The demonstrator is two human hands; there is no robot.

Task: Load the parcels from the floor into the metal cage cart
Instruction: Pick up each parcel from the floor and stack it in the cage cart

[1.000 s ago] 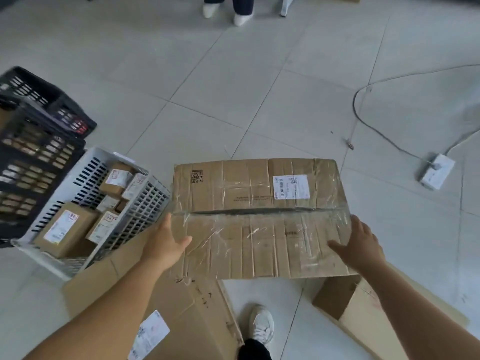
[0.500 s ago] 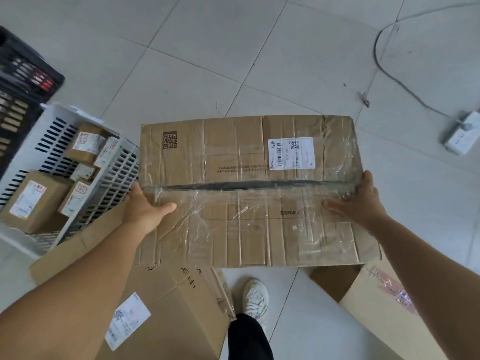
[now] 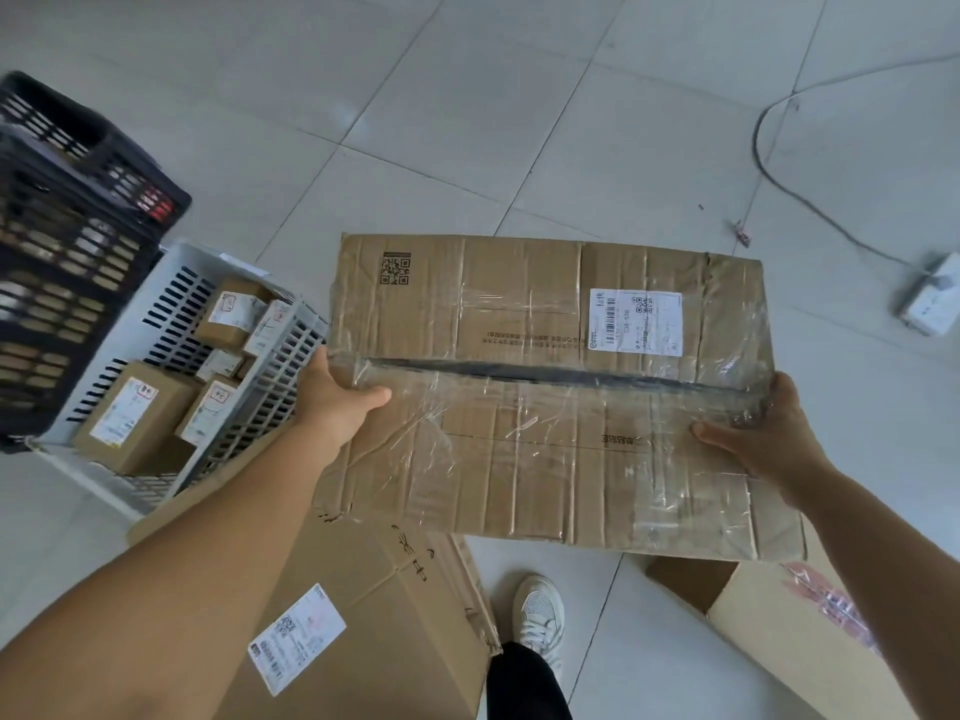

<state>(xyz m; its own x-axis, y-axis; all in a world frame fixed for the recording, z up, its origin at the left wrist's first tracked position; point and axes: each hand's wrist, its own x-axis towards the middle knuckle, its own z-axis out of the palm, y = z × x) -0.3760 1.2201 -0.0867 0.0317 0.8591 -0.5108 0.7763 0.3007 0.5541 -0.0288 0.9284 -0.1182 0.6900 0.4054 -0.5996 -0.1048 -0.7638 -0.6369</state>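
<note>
We see a pale tiled floor (image 3: 467, 122) crossed by a thin grey cable (image 3: 795, 194) that runs to a white power strip (image 3: 932, 298) at the right edge. At left, stacked black slotted crates (image 3: 67, 252) stand against a white slotted crate (image 3: 176, 304). Near the bottom, our white sneaker (image 3: 540, 615) rests on the tiles.

parcel sorting or storage room, looks like a courier depot. pale tiled floor (image 3: 519, 122), taped cardboard boxes with shipping labels lying about: a big box (image 3: 545, 397) held up, another box (image 3: 374, 615) on the floor, white crate (image 3: 171, 314) full of small labelled parcels (image 3: 130, 413), black crates (image 3: 62, 241) stacked beside it, power strip (image 3: 930, 301) with cable on floor.
</note>
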